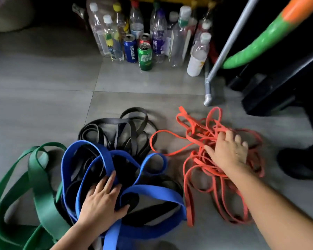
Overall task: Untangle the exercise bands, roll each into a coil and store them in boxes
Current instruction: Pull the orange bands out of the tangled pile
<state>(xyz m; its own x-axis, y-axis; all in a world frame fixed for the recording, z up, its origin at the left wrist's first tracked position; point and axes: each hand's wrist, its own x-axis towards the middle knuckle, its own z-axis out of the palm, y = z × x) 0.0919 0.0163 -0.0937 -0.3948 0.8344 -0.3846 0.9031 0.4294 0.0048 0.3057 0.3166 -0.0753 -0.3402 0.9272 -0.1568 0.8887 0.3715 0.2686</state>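
Observation:
Tangled exercise bands lie on the grey tiled floor. A thin orange band (197,159) forms a loose heap at the right; my right hand (228,150) rests flat on top of it with fingers spread. A wide blue band (148,193) loops over a pile of black bands (119,130) in the middle. My left hand (101,201) lies on the blue and black bands, fingers straight. A wide green band (40,179) sprawls at the left, its end tucked under the blue one.
Several plastic bottles (159,35) and drink cans (145,56) stand in a cluster at the back. A metal pole (222,56), a green and orange padded tube (266,40) and black equipment (278,87) crowd the right. A dark shoe (300,163) sits at the right edge.

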